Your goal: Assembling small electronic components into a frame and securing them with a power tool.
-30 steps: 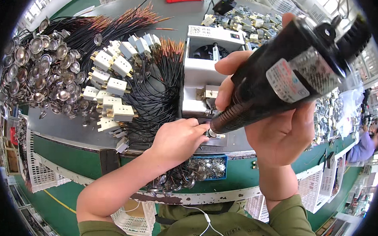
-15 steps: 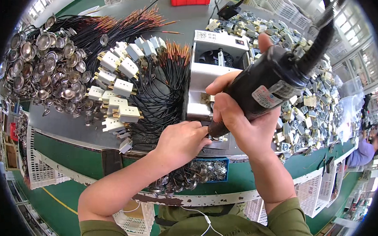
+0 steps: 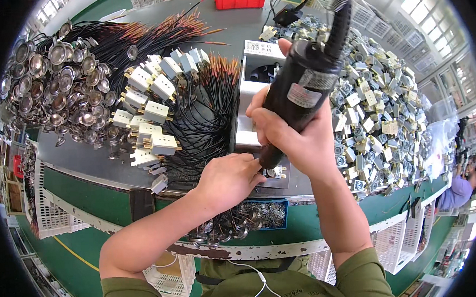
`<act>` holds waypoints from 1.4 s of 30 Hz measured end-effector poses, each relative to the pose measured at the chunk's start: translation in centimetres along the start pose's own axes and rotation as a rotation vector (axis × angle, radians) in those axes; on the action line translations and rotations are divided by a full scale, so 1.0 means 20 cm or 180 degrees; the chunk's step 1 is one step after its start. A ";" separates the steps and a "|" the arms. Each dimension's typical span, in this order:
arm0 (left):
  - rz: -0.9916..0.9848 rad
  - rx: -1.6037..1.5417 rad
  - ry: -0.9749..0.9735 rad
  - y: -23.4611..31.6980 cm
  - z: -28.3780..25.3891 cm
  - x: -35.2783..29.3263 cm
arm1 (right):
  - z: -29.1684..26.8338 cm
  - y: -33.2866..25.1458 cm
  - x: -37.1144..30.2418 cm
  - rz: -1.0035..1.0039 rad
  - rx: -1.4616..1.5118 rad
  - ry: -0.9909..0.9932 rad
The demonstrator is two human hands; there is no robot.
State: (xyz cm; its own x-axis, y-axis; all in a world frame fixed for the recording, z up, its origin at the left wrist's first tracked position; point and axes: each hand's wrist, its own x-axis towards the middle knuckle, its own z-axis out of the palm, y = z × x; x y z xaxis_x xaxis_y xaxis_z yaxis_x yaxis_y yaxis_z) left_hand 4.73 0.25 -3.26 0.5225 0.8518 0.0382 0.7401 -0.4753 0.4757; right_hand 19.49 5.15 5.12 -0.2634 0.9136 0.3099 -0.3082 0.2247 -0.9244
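Smooth glossy power tool (image 3: 292, 99), shiny metal discs (image 3: 57, 54)

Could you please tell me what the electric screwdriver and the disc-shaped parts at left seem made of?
Electric screwdriver: probably hard plastic, smooth black with soft highlights, though coated metal is possible. Disc-shaped parts: apparently bare, shiny metal, given their silvery, mirror-like glints.

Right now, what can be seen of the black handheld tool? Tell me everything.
The black tool has a thick, roughly cylindrical, glossy body, plastic or painted by its look, narrowing to a dark nose. A silvery label and a pale one sit on its side; a dark cable leaves the upper end. The right hand grips it, slanted nose-down beside the left hand. What the nose meets is hidden; whether it runs cannot be told.
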 end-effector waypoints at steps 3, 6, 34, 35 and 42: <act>-0.0095 -0.0076 0.0058 0.00 0.00 0.00 | -0.02 0.02 0.01 0.0024 -0.0077 -0.0104; -0.0011 -0.0055 0.0032 -0.01 -0.01 0.00 | -0.01 0.02 0.00 0.0118 0.0014 -0.0178; -0.0138 0.0003 -0.0248 0.02 -0.02 0.01 | -0.03 0.06 -0.18 -0.1068 -0.1234 -0.0086; -0.0179 -0.0030 -0.0274 0.03 -0.03 0.01 | -0.03 0.06 -0.18 -0.1071 -0.1251 -0.0164; -0.0224 -0.0132 -0.0252 0.04 -0.05 0.00 | -0.01 0.08 -0.18 -0.0909 -0.1076 -0.0200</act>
State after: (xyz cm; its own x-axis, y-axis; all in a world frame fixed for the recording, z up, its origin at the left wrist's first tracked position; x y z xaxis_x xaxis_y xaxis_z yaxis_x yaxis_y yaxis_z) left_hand 4.89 0.17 -2.04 0.5028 0.8619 -0.0653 0.7588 -0.4040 0.5108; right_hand 20.08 2.21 2.50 -0.2695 0.7788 0.5664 -0.0631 0.5727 -0.8174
